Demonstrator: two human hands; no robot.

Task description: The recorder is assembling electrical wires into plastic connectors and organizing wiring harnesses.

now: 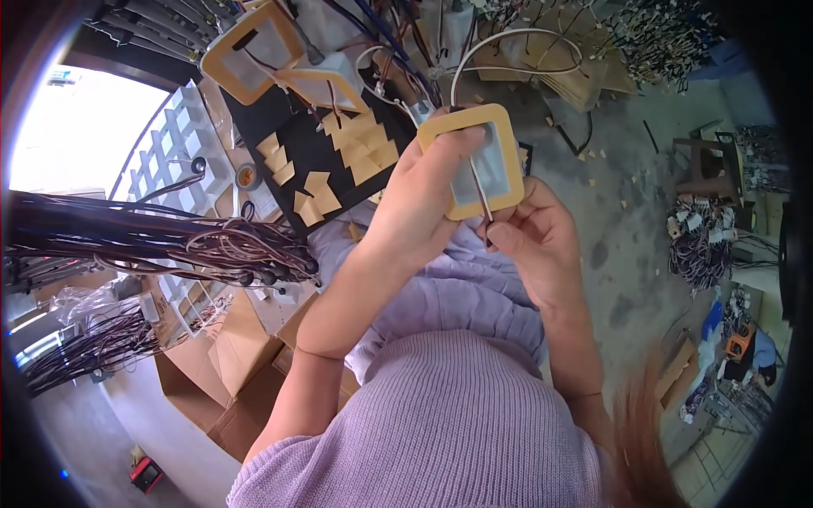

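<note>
Panel (495,165) up front now, just above the middle of the frame, and it is a neat-looking piece: square in outline, corners rounded, a flat tan-yellow border running right round a pale blue-grey centre. It sits slightly tilted, face toward the camera, held up in the air over the lavender clothing. The left hand (419,190) has it firmly by the left side, thumb laid across the border and onto the pale face, the fingers behind mostly hidden. Down that face runs a thin light-and-dark cable (479,188), crossing the lower border, and there is the right hand (542,237) at the lower right corner, thumb and fingers pinched narrow around the cable's dark end. Up at the top edge, a white-and-brown lead (518,32) rises and swings into a wide loop; whether it is the same cable, one cannot tell. Over to the upper left, two similar bordered panels (222,74) stand at angles by a black work surface (309,152), with stepped tan pieces (360,144) lying on it. At the left, a thick bundle of dark cables (127,233) reaches in above an open cardboard box (190,385).
</note>
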